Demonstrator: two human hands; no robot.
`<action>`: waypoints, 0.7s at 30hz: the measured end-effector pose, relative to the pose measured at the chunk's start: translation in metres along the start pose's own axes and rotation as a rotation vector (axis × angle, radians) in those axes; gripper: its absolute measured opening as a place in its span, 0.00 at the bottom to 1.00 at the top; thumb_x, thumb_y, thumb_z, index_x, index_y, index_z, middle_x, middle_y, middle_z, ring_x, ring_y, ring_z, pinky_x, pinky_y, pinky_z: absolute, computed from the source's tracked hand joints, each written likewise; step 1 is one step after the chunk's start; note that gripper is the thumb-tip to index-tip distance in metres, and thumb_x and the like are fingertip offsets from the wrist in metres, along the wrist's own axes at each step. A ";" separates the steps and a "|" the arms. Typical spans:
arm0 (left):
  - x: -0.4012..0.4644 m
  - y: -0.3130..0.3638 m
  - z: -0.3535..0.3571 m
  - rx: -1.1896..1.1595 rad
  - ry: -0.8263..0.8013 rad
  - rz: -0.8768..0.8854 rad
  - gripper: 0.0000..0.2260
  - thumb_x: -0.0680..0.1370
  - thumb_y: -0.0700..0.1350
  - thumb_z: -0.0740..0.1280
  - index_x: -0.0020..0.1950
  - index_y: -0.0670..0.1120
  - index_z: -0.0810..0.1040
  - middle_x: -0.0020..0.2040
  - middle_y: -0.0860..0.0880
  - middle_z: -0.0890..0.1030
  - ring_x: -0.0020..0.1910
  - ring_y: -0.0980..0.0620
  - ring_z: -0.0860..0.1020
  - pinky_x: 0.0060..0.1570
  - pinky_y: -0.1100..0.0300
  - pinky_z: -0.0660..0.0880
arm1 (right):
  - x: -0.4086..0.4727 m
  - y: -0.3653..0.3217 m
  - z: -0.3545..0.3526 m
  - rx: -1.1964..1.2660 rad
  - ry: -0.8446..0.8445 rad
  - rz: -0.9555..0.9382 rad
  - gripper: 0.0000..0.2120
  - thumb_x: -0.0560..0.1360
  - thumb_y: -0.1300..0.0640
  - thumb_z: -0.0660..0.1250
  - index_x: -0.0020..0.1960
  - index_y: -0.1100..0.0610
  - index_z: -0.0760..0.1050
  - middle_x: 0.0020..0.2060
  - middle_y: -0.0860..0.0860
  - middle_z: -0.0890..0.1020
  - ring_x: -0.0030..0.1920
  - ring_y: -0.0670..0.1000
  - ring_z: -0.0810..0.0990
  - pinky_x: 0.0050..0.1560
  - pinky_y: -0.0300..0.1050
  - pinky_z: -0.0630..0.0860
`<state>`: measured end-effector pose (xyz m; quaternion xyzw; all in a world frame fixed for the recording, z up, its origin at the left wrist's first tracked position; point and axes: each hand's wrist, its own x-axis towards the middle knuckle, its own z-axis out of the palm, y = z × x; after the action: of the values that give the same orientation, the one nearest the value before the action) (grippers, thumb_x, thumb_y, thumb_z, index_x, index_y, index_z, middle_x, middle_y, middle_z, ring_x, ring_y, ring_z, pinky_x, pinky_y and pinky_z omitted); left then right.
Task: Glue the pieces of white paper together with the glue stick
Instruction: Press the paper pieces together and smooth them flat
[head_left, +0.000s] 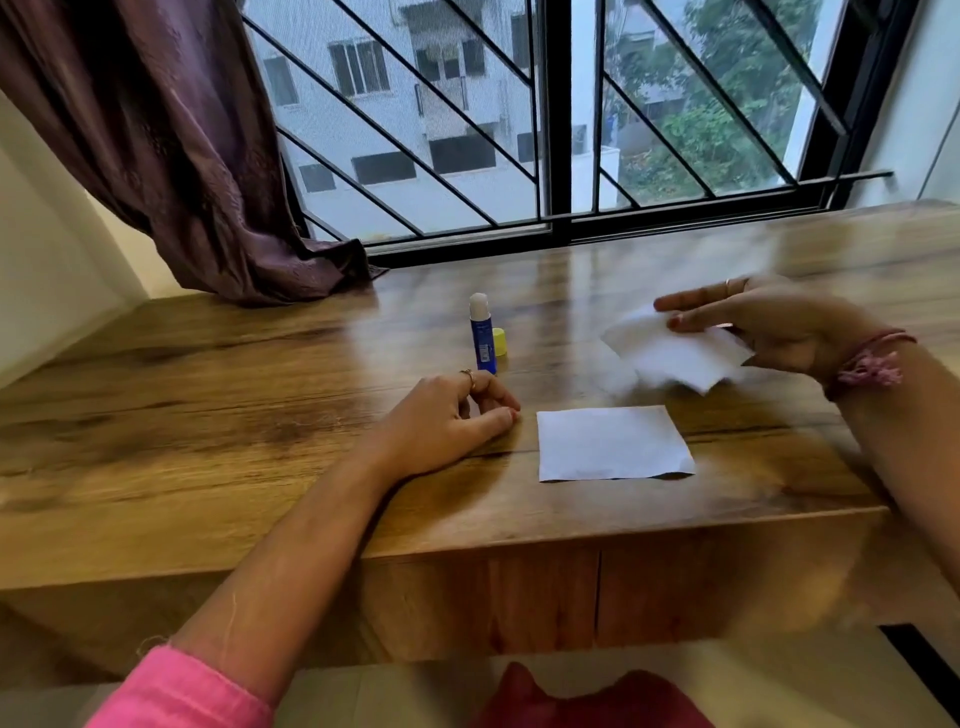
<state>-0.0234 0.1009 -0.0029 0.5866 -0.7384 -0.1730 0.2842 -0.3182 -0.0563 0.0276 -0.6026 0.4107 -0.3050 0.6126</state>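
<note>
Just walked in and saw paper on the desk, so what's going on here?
A person is gluing paper at a wooden desk. Their right hand holds one white paper piece above the desk; another piece lies flat below it. The left hand rests empty beside the uncapped glue stick, standing upright, its yellow cap alongside.

My right hand (769, 332) and the sheet (675, 358) it holds are smeared with blur, so I can't make out the sheet's edges or just how my fingers grip it. The desk (208, 415) beyond that hand is blurred too. My glue stick (482, 335) hides part of its yellow cap (500, 342), and its label is too small to read.
</note>
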 end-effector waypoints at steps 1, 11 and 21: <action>0.000 0.000 0.000 -0.004 -0.008 0.006 0.04 0.76 0.50 0.68 0.50 0.55 0.80 0.37 0.59 0.76 0.30 0.62 0.70 0.31 0.72 0.68 | -0.001 -0.001 0.002 0.003 -0.032 0.007 0.19 0.65 0.63 0.72 0.56 0.58 0.81 0.48 0.57 0.85 0.34 0.50 0.84 0.28 0.42 0.81; 0.001 0.001 0.000 -0.060 -0.075 0.008 0.06 0.75 0.51 0.70 0.50 0.52 0.80 0.32 0.64 0.75 0.28 0.63 0.69 0.28 0.73 0.65 | -0.014 -0.002 0.044 -0.201 -0.408 -0.075 0.14 0.67 0.61 0.70 0.53 0.56 0.83 0.48 0.55 0.85 0.41 0.52 0.84 0.33 0.41 0.81; 0.003 0.001 -0.001 -0.090 -0.101 -0.014 0.06 0.74 0.51 0.71 0.50 0.54 0.79 0.32 0.63 0.76 0.27 0.63 0.69 0.27 0.73 0.65 | -0.012 -0.005 0.064 -0.218 -0.536 -0.159 0.14 0.69 0.62 0.70 0.53 0.55 0.82 0.49 0.56 0.85 0.45 0.54 0.85 0.37 0.43 0.81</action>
<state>-0.0237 0.0979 -0.0010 0.5687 -0.7392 -0.2375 0.2715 -0.2672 -0.0154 0.0300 -0.7539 0.2164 -0.1362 0.6052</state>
